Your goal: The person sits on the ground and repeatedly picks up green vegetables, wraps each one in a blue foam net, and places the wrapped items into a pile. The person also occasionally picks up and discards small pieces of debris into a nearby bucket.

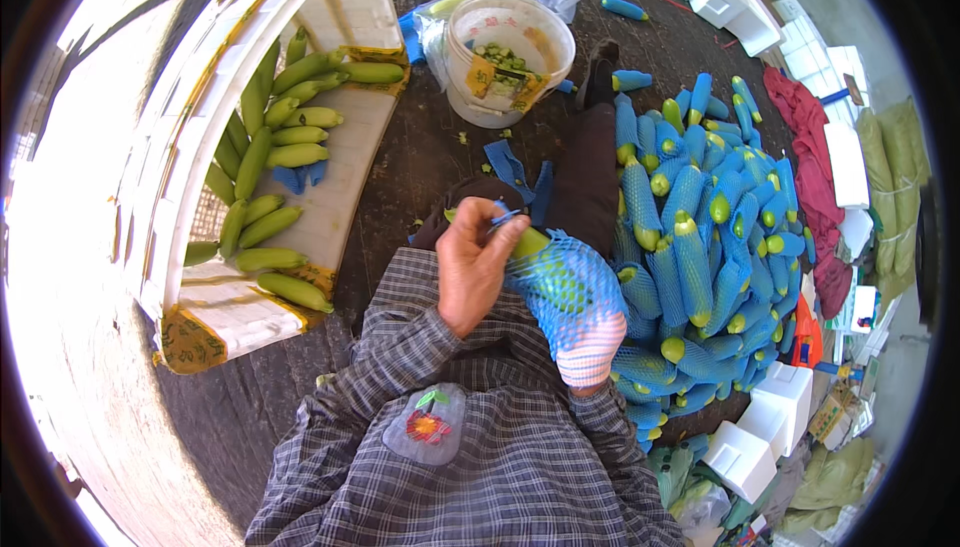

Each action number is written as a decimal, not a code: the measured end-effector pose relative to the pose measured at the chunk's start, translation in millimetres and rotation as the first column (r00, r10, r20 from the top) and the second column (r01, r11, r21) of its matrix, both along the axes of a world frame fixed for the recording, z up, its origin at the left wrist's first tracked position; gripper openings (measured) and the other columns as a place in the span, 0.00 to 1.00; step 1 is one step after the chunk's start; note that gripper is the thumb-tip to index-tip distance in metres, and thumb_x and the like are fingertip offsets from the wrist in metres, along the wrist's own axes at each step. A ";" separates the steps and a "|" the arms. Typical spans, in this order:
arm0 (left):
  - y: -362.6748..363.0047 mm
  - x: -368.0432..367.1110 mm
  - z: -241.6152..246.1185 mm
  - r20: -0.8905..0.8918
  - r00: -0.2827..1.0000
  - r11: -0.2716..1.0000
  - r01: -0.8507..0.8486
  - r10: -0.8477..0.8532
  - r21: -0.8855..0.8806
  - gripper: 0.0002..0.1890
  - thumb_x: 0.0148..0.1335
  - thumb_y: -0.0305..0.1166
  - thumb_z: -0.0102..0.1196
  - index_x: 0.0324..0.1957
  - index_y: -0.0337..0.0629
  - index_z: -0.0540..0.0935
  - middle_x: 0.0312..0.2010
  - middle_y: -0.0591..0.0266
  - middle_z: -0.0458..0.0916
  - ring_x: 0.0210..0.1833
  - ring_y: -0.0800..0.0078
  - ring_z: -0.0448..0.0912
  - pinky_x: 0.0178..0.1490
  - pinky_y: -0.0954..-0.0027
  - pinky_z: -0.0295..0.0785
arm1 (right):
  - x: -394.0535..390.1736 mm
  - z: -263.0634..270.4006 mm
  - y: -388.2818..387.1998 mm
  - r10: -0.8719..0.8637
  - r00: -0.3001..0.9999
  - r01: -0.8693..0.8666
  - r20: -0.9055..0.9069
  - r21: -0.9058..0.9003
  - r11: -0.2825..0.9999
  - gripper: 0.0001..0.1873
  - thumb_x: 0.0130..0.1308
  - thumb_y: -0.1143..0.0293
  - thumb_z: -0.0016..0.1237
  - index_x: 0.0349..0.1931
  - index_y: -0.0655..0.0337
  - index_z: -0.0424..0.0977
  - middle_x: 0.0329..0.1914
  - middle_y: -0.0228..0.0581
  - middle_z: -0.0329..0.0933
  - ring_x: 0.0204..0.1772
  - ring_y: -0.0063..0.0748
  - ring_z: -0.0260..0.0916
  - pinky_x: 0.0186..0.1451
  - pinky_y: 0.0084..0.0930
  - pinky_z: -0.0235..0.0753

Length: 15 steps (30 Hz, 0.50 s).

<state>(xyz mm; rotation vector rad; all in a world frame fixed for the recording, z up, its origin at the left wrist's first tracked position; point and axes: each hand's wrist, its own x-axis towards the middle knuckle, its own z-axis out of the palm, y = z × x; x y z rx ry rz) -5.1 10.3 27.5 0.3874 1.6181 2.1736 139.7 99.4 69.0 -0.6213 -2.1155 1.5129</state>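
Observation:
Over my lap, a green zucchini (531,244) is held between my two hands. My bare left hand (474,266) grips it near one end, with a shred of blue netting between thumb and finger. A blue foam net sleeve (551,266) spreads over the other part of the zucchini, whose green shows through the mesh. My right hand (596,341), in a pale striped knit glove, grips that covered end; the netting stretches over its fingers and hides them. To the right lies a big heap of net-sleeved zucchini (686,269).
At the left, a tipped white foam box (330,194) with yellow tape holds several bare zucchini (296,153). A white bucket (491,108) with green trimmings stands ahead. Blue net scraps (510,164) lie on the dark floor. Foam boxes (772,404) and a red cloth (799,149) line the right.

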 end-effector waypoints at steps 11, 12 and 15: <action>21.5 -19.4 2.4 -0.083 0.923 0.924 0.367 -0.376 -0.111 0.49 0.81 0.45 0.63 0.87 0.29 0.49 0.50 0.55 0.87 0.52 0.71 0.82 0.57 0.66 0.77 | 16.0 -39.8 47.8 0.093 0.966 -0.141 0.242 0.188 0.972 0.22 0.70 0.73 0.63 0.64 0.65 0.80 0.57 0.49 0.88 0.57 0.44 0.87 0.62 0.39 0.87; 21.4 -20.4 9.2 -0.045 0.925 0.924 0.374 -0.378 -0.074 0.49 0.81 0.44 0.63 0.87 0.30 0.47 0.50 0.56 0.87 0.52 0.72 0.81 0.58 0.67 0.77 | 11.8 -37.3 53.4 0.110 0.957 -0.171 0.269 0.215 0.961 0.22 0.70 0.73 0.63 0.63 0.65 0.80 0.56 0.49 0.88 0.56 0.44 0.87 0.61 0.40 0.87; 19.2 -14.5 26.6 0.032 0.956 0.953 0.287 -0.291 0.100 0.48 0.80 0.35 0.64 0.88 0.35 0.46 0.47 0.62 0.82 0.49 0.77 0.78 0.57 0.69 0.76 | -2.8 -31.1 58.6 0.177 0.958 -0.233 0.224 0.260 0.937 0.20 0.69 0.74 0.60 0.61 0.65 0.82 0.54 0.52 0.88 0.54 0.47 0.87 0.59 0.41 0.88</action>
